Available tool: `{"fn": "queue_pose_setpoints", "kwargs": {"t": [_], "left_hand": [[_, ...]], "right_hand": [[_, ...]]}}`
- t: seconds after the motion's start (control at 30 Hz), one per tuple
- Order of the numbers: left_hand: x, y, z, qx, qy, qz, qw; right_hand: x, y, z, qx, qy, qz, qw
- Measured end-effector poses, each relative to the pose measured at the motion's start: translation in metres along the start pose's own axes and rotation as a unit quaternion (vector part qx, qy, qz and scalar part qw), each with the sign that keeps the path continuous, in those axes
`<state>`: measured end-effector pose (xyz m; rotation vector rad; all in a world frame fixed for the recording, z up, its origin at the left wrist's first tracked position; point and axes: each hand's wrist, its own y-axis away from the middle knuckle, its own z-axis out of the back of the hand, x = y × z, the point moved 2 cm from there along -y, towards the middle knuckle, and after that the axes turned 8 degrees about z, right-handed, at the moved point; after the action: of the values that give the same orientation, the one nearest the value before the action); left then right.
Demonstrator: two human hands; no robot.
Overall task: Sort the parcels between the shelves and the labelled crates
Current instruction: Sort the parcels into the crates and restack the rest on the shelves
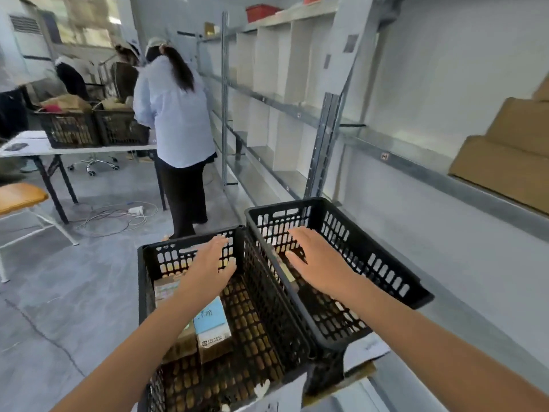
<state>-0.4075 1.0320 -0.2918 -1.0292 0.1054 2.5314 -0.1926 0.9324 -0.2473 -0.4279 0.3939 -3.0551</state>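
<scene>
The blue-topped parcel [211,318] lies in the left crate [142,292], on the left half of its floor and toward the near wall. Its long axis runs from the near wall toward the far wall, more or less in line with my forearm. A brown parcel [181,343] touches its left side, partly under my arm. A third parcel with a printed label [165,288] sits beyond them against the left wall. The right half of that crate's floor shows only mesh.

All three lie below and behind my left hand [212,263], on my side of it. That hand hangs over the far end of the crate, fingers straight and together, palm down, gripping nothing. It is plainly the nearer hand. I judge that to take the blue-topped parcel it must draw back toward me and drop, coming at the short far end.

In the right crate [383,263] a slim tan parcel [288,272] lies along the wall next to the left crate, its long axis also near to far. It lies just left of the thumb of my right hand [322,264]. I cannot tell whether they touch. That hand is spread flat over the crate's floor, fingers apart, and has hold of nothing.

Both crates stand side by side, walls touching, on a surface of which I see little. A white paper label [367,349] shows at the near right corner. The shelves [297,111] run along my right, with cardboard boxes [511,156] on one.
</scene>
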Motion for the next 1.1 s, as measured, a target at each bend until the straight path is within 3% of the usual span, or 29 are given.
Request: {"fn": "queue_pose_setpoints", "kwargs": {"t": [0.2,0.33,0.43,0.83,1.1], "left_hand": [[-0.107,0.056,-0.037,0.057,-0.001,-0.158,0.986],[-0.181,0.11,-0.064,0.112,0.003,-0.254,0.961],[-0.226,0.152,-0.085,0.141,-0.003,-0.32,0.937],[-0.397,0.325,-0.133,0.236,0.091,-0.517,0.818],[-0.476,0.413,-0.155,0.294,0.137,-0.588,0.741]], "right_hand": [[-0.014,0.119,0.068,-0.07,0.009,-0.108,0.992],[-0.014,0.221,0.117,-0.13,0.035,-0.185,0.974],[-0.011,0.3,0.153,-0.128,0.083,-0.231,0.961],[0.059,0.523,0.28,-0.225,0.209,-0.421,0.853],[0.103,0.611,0.329,-0.302,0.263,-0.473,0.785]]}}
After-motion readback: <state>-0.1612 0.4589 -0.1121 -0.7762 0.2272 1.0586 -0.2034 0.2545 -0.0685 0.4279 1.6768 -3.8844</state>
